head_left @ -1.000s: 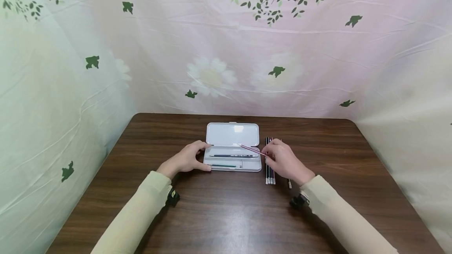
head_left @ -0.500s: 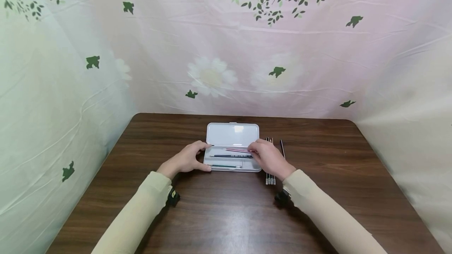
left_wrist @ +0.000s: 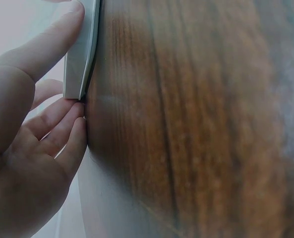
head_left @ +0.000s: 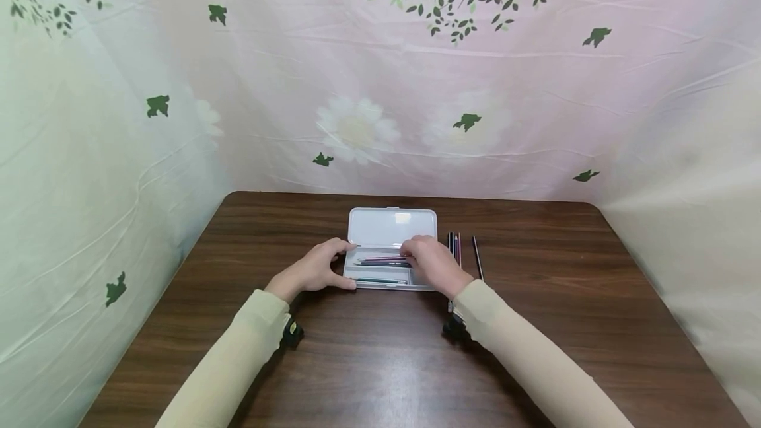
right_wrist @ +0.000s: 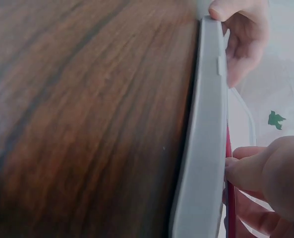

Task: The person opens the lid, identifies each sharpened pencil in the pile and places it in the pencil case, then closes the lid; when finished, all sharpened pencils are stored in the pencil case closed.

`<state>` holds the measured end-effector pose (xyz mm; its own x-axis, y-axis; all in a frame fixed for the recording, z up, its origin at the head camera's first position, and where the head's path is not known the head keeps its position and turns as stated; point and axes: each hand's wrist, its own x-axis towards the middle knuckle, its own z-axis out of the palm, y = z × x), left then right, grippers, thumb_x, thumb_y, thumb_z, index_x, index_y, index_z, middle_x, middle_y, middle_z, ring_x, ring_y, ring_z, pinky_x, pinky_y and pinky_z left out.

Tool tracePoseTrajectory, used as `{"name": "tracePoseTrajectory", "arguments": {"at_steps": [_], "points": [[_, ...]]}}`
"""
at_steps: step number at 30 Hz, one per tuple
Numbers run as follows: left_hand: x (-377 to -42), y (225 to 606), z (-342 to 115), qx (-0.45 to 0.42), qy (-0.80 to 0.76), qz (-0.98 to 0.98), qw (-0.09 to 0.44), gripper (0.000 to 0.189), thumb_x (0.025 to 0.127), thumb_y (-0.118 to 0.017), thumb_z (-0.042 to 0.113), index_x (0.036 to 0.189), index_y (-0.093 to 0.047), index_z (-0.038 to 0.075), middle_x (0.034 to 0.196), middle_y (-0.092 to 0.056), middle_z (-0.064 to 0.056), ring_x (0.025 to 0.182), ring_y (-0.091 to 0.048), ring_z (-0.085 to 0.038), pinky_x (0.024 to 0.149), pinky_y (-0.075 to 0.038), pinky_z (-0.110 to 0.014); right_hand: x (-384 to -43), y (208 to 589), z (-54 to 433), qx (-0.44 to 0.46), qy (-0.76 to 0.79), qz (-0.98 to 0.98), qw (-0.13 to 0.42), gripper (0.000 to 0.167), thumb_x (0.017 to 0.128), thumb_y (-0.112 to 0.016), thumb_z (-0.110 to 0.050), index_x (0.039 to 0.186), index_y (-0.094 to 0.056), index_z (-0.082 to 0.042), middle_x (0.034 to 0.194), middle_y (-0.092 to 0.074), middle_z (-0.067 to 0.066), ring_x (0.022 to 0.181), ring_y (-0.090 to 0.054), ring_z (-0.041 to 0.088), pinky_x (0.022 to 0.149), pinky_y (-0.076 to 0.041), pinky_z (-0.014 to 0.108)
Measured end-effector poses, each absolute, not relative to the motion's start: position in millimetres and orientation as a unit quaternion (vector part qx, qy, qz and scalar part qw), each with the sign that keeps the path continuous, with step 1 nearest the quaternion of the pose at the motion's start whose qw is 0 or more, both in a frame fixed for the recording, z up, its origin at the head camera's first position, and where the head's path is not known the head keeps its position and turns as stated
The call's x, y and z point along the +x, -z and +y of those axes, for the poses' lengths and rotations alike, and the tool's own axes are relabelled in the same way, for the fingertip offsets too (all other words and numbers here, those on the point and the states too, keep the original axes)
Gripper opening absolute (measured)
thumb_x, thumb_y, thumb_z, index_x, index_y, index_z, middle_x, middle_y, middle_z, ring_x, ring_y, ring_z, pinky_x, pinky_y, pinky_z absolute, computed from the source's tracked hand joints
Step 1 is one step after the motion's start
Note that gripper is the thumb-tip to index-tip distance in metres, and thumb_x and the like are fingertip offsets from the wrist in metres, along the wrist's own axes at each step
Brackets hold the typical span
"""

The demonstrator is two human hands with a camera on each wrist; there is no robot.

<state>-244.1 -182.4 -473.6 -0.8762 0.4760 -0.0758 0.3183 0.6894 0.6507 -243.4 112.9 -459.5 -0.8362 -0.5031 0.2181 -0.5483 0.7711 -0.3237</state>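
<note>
An open white pencil case [head_left: 392,226] lies on the table with its lid tipped back. At its left end, my left hand [head_left: 315,266] grips the case [left_wrist: 80,64], thumb at the front corner and fingers at the end and back. Over the right half, my right hand [head_left: 436,263] pinches a red pencil [right_wrist: 230,213] lengthwise, low over the back compartment. Beside the red one, a dark blue pencil [head_left: 371,264] lies in that compartment. A green pencil [head_left: 380,281] rests in the front compartment. My right hand hides the case's right end.
Right of the case, several pencils [head_left: 454,243] lie side by side, partly covered by my right hand and sleeve. A single dark pencil [head_left: 478,257] lies apart farther right. Behind the brown wooden table [head_left: 285,216] hangs a printed cloth [head_left: 404,104].
My right hand has moved left from above the loose pencils to over the case, carrying the red pencil, now lower and level alongside the dark blue one. My left hand stays put.
</note>
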Motion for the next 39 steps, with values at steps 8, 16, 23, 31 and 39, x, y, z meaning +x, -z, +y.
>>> {"name": "tracePoseTrajectory", "arguments": {"at_steps": [8, 16, 23, 31, 39], "points": [[-243.4, 472.9, -182.6, 0.217, -0.333, 0.91, 0.12, 0.088, 0.079, -0.095, 0.037, 0.151, -0.055, 0.006, 0.142, -0.058, -0.009, 0.134, -0.053, -0.025, 0.117, -0.048, -0.043, -246.2, 463.6, 102.1, 0.276, -0.197, -0.939, 0.053, 0.016, 0.098, -0.072, -0.001, 0.106, -0.08, -0.012, 0.103, -0.077, 0.003, 0.099, -0.071, 0.019, 0.091, -0.062, 0.039], [-243.4, 472.1, -181.2, 0.217, -0.335, 0.909, 0.119, 0.088, 0.079, -0.095, 0.037, 0.15, -0.055, 0.006, 0.141, -0.058, -0.008, 0.134, -0.054, -0.025, 0.117, -0.047, -0.042, -244.9, 463.1, 108.4, 0.276, -0.217, -0.935, 0.06, 0.016, 0.098, -0.073, -0.001, 0.108, -0.08, -0.011, 0.104, -0.077, 0.002, 0.1, -0.071, 0.018, 0.091, -0.063, 0.038], [-243.8, 472.7, -181.1, 0.216, -0.336, 0.909, 0.118, 0.087, 0.078, -0.095, 0.037, 0.15, -0.055, 0.006, 0.139, -0.059, -0.007, 0.133, -0.054, -0.024, 0.117, -0.047, -0.042, -236.4, 458.1, 133.0, 0.276, -0.233, -0.929, 0.084, 0.015, 0.097, -0.074, -0.006, 0.11, -0.078, -0.01, 0.104, -0.075, 0.002, 0.098, -0.071, 0.017, 0.085, -0.064, 0.038], [-241.8, 471.7, -181.3, 0.216, -0.334, 0.91, 0.12, 0.088, 0.079, -0.095, 0.038, 0.15, -0.055, 0.006, 0.14, -0.059, -0.007, 0.133, -0.054, -0.025, 0.117, -0.047, -0.044, -223.4, 459.9, 169.5, 0.26, -0.254, -0.925, 0.11, 0.016, 0.093, -0.075, -0.004, 0.109, -0.078, -0.005, 0.101, -0.073, 0.005, 0.087, -0.067, 0.017, 0.075, -0.061, 0.037], [-242.2, 471.2, -181.3, 0.217, -0.335, 0.909, 0.119, 0.088, 0.079, -0.095, 0.037, 0.151, -0.055, 0.006, 0.142, -0.058, -0.007, 0.134, -0.053, -0.024, 0.117, -0.047, -0.043, -216.9, 471.3, 196.0, 0.231, -0.273, -0.927, 0.11, 0.013, 0.092, -0.076, 0.0, 0.105, -0.076, -0.004, 0.099, -0.073, 0.006, 0.087, -0.068, 0.018, 0.078, -0.062, 0.04]]}}
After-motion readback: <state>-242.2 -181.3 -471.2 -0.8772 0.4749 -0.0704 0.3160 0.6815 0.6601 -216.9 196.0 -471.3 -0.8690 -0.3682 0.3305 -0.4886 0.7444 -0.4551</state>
